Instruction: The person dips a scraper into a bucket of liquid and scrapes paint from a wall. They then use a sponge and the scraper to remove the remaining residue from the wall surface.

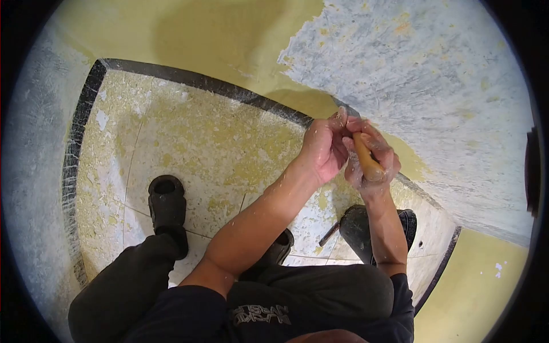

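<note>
My right hand [374,157] is closed around the yellow-brown wooden handle [366,154] of a scraper. Its blade end is mostly hidden between my hands. Close against it, my left hand [326,146] is curled with the thumb raised, at the blade end of the tool; some of its fingers are out of sight. Pale dust and flakes cling to both hands and forearms. Just beyond them rises a wall with a stripped grey-white area [412,86] and remaining yellow paint [240,34].
Yellow and white flakes cover the floor [189,137], bordered by a black strip [189,77]. A black shoe [167,200] is at left. Near my right forearm are a dark rounded object [355,228] and a short dark stick [329,234]. Another grey-white wall [37,143] stands left.
</note>
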The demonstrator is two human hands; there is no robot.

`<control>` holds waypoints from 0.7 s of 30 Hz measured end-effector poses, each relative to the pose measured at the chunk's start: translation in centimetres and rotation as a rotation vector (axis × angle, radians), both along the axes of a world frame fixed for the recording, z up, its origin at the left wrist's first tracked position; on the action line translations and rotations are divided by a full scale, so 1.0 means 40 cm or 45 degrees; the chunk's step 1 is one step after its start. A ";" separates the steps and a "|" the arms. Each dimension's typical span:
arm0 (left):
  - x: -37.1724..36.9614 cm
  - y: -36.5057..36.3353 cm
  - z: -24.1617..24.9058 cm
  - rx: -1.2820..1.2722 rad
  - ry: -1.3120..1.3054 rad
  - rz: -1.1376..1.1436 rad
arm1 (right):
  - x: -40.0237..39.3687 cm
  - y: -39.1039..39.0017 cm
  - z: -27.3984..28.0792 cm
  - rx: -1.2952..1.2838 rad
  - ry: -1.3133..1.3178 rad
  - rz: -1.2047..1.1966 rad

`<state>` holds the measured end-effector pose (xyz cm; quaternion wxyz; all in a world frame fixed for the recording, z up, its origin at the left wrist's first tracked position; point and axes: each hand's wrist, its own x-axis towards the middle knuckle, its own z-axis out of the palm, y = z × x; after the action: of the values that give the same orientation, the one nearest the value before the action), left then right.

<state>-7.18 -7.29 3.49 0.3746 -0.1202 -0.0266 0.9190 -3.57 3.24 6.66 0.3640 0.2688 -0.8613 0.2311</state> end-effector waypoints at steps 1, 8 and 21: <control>-0.002 0.006 -0.008 0.000 0.008 -0.007 | -0.001 0.000 -0.008 -0.030 0.027 0.003; -0.001 0.016 -0.030 -0.115 0.021 -0.062 | -0.003 0.020 -0.004 -0.004 -0.039 0.006; 0.014 0.020 0.024 -0.195 0.013 -0.075 | 0.029 0.023 0.030 0.131 -0.016 -0.086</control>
<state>-6.63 -6.50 4.47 0.3912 -0.1445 0.0490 0.9076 -2.39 4.14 7.86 0.3517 0.2564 -0.8830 0.1756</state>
